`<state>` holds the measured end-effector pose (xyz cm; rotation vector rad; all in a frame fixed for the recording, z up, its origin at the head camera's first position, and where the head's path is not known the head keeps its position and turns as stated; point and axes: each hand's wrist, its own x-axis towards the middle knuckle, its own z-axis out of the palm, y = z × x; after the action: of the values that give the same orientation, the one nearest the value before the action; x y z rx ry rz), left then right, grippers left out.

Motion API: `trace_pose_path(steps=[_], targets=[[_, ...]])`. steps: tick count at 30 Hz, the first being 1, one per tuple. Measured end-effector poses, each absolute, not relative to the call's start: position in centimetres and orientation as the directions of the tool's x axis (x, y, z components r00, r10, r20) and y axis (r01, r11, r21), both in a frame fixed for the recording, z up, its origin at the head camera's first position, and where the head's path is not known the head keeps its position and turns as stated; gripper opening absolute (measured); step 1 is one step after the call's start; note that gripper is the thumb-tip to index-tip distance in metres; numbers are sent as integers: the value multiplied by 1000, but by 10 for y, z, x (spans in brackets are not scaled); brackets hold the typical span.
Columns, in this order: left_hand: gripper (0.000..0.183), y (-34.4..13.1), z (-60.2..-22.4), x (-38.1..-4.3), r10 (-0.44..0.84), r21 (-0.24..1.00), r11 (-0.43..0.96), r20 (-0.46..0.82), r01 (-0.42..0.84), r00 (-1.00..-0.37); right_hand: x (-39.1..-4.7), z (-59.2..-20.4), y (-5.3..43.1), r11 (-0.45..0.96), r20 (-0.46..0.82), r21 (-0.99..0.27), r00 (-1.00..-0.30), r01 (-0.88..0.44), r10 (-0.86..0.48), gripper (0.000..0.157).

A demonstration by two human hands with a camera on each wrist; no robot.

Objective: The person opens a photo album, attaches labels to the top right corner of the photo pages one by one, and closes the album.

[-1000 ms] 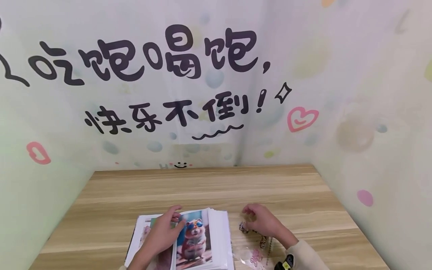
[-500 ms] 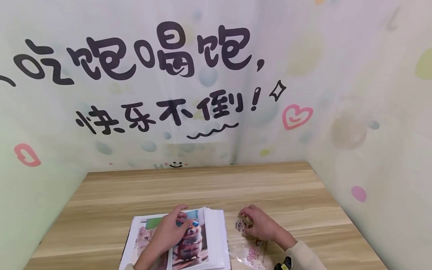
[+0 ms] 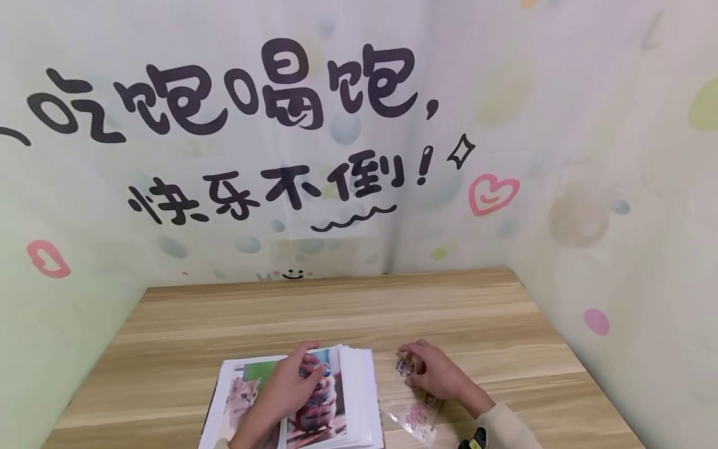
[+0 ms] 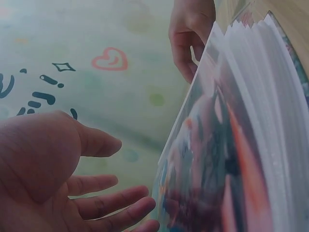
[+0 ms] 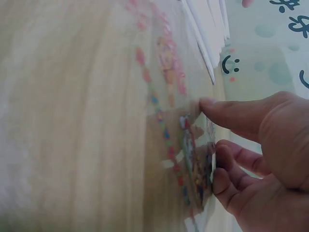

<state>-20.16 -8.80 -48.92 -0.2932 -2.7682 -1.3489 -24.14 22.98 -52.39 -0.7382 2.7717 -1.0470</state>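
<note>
An open photo album [image 3: 364,393] lies on the table. Its right page shows a hamster-like animal in blue glasses [image 3: 314,415], its left page a kitten picture [image 3: 241,399]. My left hand [image 3: 288,386] is over the album's middle, partly covering the right picture; in the left wrist view its fingers are loosely spread beside the page. To the right of the album, my right hand [image 3: 440,374] pinches a clear plastic sheet [image 3: 417,418] by its far part. The sheet carries pink lettering and small colourful prints [image 5: 166,130]; part of it is hidden behind the fingers.
The wooden table [image 3: 314,312] extends behind and to both sides of the album. A wall covering [image 3: 392,243] with black lettering and hearts rises at the table's back edge. A dark band [image 3: 477,439] circles the right wrist by a light sleeve.
The left hand has shifted slightly right over the album, showing more of the kitten picture. The patterned end of the plastic sheet has tilted in the right fingers. The head view has turned slightly right.
</note>
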Motion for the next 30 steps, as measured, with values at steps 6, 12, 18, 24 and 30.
trace_pose_path(steps=[6,12,18,24,30], targets=[[36,-86,-488,-199,171,783,578,160,230,-972,-244,-529,229,650,137,-640,-893,-410,-428,51],[35,-84,-491,-199,203,799,543,176,260,-963,-247,-532,228,648,172,-645,-903,-404,-393,48],[37,-80,-490,-200,236,803,524,185,285,-954,-246,-526,226,614,193,-692,-917,-379,-349,51],[40,-74,-491,-199,253,820,504,159,270,-954,-247,-516,228,554,225,-730,-906,-400,-358,54],[41,-70,-493,-199,258,822,501,155,269,-954,-246,-504,232,475,158,-817,-919,-327,-360,57]])
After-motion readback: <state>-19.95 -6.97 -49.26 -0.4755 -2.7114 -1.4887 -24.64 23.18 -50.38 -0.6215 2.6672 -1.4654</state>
